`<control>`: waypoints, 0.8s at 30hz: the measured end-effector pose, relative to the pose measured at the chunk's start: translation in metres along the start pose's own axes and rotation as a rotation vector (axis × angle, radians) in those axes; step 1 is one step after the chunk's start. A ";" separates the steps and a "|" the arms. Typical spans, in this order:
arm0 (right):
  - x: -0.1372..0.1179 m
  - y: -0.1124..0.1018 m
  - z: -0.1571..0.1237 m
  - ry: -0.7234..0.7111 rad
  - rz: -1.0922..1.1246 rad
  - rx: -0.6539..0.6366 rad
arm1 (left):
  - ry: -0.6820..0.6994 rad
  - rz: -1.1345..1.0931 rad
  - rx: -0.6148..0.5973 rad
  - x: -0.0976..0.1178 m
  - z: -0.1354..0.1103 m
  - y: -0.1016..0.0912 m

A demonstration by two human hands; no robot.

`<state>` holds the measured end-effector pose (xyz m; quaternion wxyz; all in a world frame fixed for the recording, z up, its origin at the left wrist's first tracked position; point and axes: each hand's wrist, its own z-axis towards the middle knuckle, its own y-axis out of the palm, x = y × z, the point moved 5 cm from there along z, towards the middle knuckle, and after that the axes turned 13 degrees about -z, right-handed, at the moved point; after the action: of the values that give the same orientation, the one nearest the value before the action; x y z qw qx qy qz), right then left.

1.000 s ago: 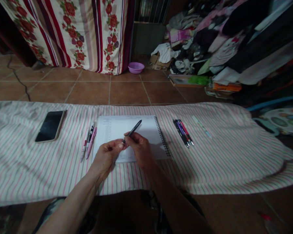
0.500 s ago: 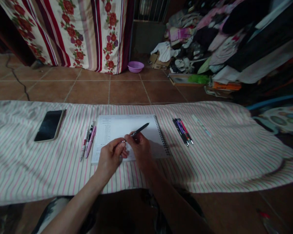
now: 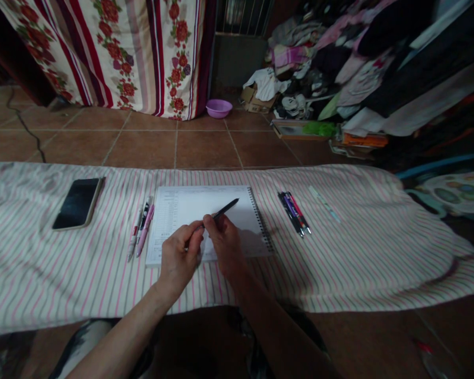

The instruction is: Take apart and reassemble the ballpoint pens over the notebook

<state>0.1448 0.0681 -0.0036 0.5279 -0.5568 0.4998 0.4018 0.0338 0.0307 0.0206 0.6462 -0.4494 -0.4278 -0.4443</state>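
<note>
Head view: pen (image 3: 228,207) spans left fingers (image 3: 190,231) and right fingers (image 3: 210,226).

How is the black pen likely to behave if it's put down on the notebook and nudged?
The black pen would probably be stiff, as it looks straight where it sticks out past the right hand. It is likely light, being slim and held between fingers. It may roll on the flat notebook, though its exact cross-section is too small to tell.
</note>
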 end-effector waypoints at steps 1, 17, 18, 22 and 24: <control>-0.001 0.000 0.000 -0.002 0.018 -0.019 | -0.060 -0.078 0.026 -0.002 0.000 -0.001; -0.006 -0.004 0.004 0.027 0.296 -0.111 | -0.515 -0.800 0.050 -0.007 0.000 0.002; -0.008 -0.005 0.003 0.008 0.255 -0.085 | -0.500 -0.792 0.050 -0.006 0.000 0.002; -0.012 -0.010 0.000 -0.037 0.055 0.051 | -0.469 -0.702 0.065 -0.010 -0.002 0.004; -0.012 -0.011 -0.001 -0.051 -0.008 0.094 | -0.463 -0.676 0.060 -0.012 -0.002 0.004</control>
<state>0.1536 0.0681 0.0100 0.5677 -0.5229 0.5023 0.3898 0.0352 0.0320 0.0077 0.3633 -0.3525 -0.6984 -0.5060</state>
